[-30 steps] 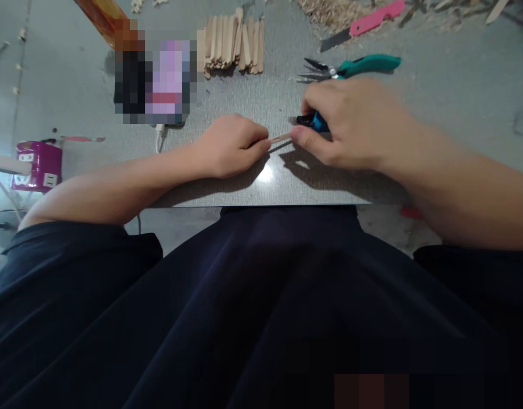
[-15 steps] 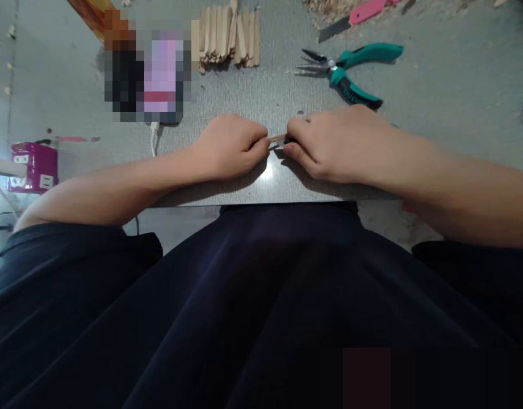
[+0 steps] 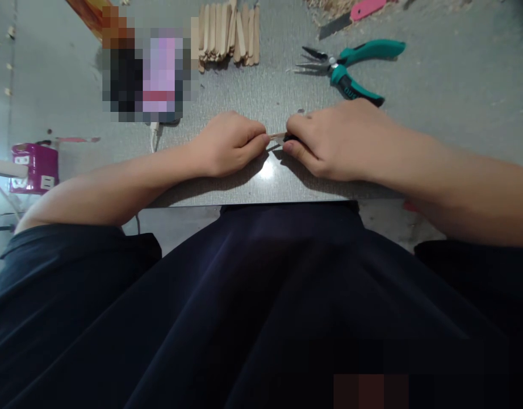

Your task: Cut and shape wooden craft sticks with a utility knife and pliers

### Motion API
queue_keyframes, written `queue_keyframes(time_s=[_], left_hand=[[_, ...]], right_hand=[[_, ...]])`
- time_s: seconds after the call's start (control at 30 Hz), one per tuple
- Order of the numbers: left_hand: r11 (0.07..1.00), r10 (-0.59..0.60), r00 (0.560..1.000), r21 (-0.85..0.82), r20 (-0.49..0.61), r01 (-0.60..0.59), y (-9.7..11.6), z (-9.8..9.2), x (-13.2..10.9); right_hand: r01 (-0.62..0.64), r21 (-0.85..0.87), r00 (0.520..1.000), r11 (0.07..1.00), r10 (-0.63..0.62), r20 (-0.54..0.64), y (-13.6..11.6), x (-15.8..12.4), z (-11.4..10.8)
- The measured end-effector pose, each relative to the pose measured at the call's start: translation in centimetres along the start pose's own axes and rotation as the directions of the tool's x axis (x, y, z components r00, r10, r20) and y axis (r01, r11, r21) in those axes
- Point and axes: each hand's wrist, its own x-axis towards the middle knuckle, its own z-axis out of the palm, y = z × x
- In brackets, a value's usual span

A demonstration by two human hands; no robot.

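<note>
My left hand (image 3: 235,145) is closed, its thumb and forefinger pinching a thin wooden stick (image 3: 273,136) just above the table. Facing it, my right hand (image 3: 333,139) is closed around a small dark-handled knife (image 3: 280,140), mostly hidden by the fingers. Its short pale blade lies against or very close to the stick in the narrow gap between both hands; whether it cuts in cannot be seen. Beyond the right hand rest pliers (image 3: 333,63) with teal handles, jaws apart. A row of flat wooden sticks (image 3: 221,34) lies farther back.
A phone (image 3: 162,74), blurred out, lies at the left with a white cable (image 3: 154,136) plugged in. A pink-handled blade (image 3: 338,25) and wood shavings (image 3: 327,7) are at the back. A purple power adapter (image 3: 35,167) stands far left. The table's front edge (image 3: 287,202) runs close to my body.
Both hands keep their grips and have barely moved. The left fingers sit slightly differently around the stick, and the view has shifted a little.
</note>
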Motion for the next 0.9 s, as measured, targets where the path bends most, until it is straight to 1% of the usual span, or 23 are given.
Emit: queue_keyframes(time_s=[0.13,0.33,0.47,0.67,0.9], left_hand=[[0.999,-0.017,1.0,0.041,0.013,0.017,0.03,0.0,0.04],[0.997,0.031,0.999,0.074,-0.018,-0.03,-0.28,0.22,-0.01],[0.995,0.031,0.999,0.097,-0.026,-0.029,-0.33,0.34,0.05],[0.997,0.037,0.999,0.07,-0.039,-0.034,-0.57,0.44,0.04],[0.998,0.012,1.0,0.055,-0.028,-0.01,-0.48,0.31,-0.01]], right_hand=[[-0.007,-0.008,1.0,1.0,0.007,-0.003,0.01,0.06,0.0],[-0.003,0.023,1.0,1.0,0.004,-0.027,0.01,0.29,0.34],[0.002,0.026,0.999,1.0,-0.001,-0.038,-0.02,0.29,0.48],[0.008,0.049,0.999,0.999,-0.006,-0.036,-0.02,0.24,0.43],[0.032,0.052,0.997,0.998,-0.028,-0.068,0.44,0.2,0.7]])
